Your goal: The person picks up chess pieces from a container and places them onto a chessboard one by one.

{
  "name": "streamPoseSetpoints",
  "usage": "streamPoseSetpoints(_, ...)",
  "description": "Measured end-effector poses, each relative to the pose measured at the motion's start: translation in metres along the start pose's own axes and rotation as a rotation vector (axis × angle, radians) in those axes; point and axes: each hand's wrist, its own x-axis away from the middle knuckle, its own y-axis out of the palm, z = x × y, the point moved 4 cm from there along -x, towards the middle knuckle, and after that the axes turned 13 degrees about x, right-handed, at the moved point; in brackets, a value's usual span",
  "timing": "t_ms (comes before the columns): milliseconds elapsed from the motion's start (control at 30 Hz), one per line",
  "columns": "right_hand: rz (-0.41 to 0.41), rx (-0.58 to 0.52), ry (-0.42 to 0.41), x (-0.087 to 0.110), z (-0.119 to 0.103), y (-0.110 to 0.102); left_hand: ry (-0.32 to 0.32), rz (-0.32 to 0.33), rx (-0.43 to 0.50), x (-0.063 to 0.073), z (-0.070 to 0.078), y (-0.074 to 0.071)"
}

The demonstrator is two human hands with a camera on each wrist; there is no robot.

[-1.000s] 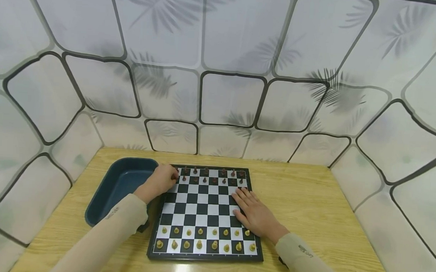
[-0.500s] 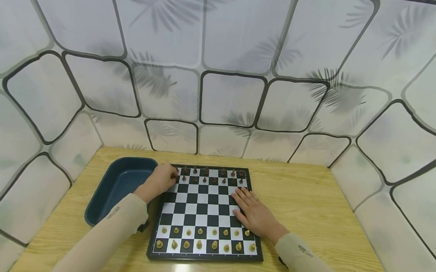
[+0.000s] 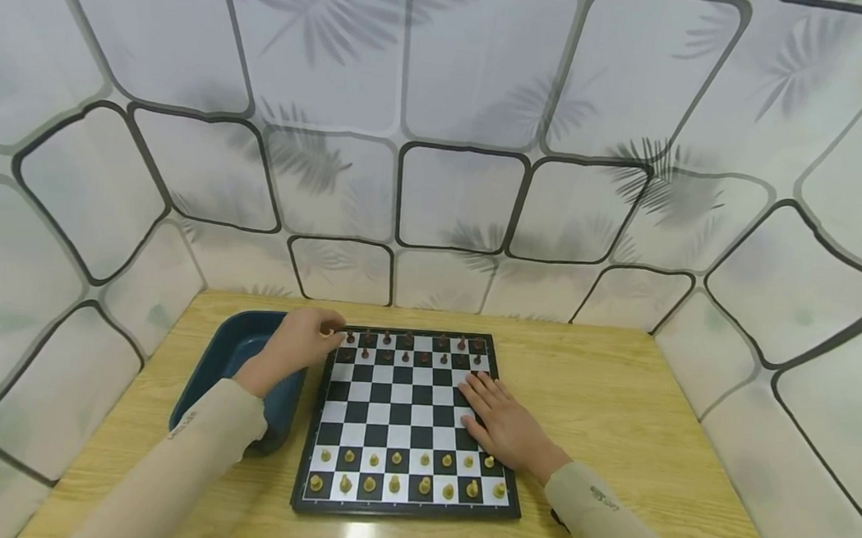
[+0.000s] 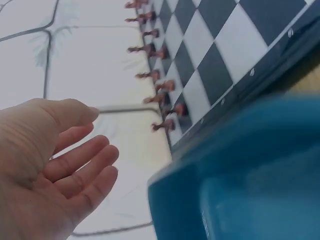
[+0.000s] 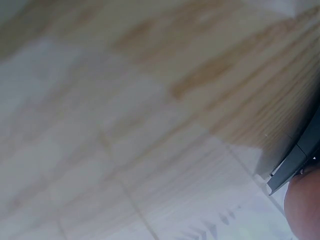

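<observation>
A black-and-white chessboard (image 3: 401,392) lies on the table. Dark red chess pieces (image 3: 387,339) line its two far rows, while yellow chess pieces (image 3: 394,482) stand in the two near rows. My left hand (image 3: 299,342) hovers just off the far left corner, beside the corner red pieces and over the bin's edge. In the left wrist view, that hand (image 4: 75,165) has loosely bent fingers with nothing between them. My right hand (image 3: 506,426) rests flat with straight fingers on the board's right edge; the right wrist view catches only a bit of it (image 5: 305,205).
A dark blue bin (image 3: 285,412) stands close along the board's left side, under my left forearm. The wooden table (image 3: 602,386) extends to the right of the board. Patterned wall sheeting (image 3: 458,197) closes off the back and both sides.
My left hand has lifted off the far left corner pieces and moved slightly left and back, uncovering the red pieces there. The right hand has stayed still.
</observation>
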Motion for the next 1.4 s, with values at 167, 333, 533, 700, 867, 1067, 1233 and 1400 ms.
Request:
streamPoseSetpoints(167, 0.001, 0.0, 0.001, 0.0, 0.0, 0.0, 0.004, 0.013, 0.017, 0.013, -0.011, -0.022)
streamPoseSetpoints(333, -0.002, 0.005, 0.002, 0.0, 0.0, 0.002, -0.019, -0.061, -0.011, 0.03, -0.026, -0.033)
streamPoseSetpoints(533, 0.001, 0.009, 0.0, 0.001, -0.001, 0.001, -0.073, -0.213, -0.079, 0.049, -0.045, -0.034)
streamPoseSetpoints(700, 0.01, 0.012, 0.002, 0.001, -0.002, 0.001, -0.089, -0.266, -0.104, 0.062, -0.054, -0.034)
streamPoseSetpoints(867, 0.015, 0.007, 0.004, 0.001, -0.001, 0.0, -0.083, -0.306, -0.1, 0.073, -0.058, -0.033)
streamPoseSetpoints(1067, 0.026, 0.009, -0.004, 0.001, -0.002, 0.001, -0.11, -0.378, -0.119, 0.083, -0.062, -0.03)
streamPoseSetpoints(1233, 0.017, 0.003, 0.003, 0.001, -0.001, 0.002, -0.152, -0.413, -0.122, 0.089, -0.066, -0.029)
streamPoseSetpoints(1400, -0.013, -0.006, 0.014, 0.0, 0.0, 0.003, -0.144, -0.421, -0.117, 0.093, -0.071, -0.028)
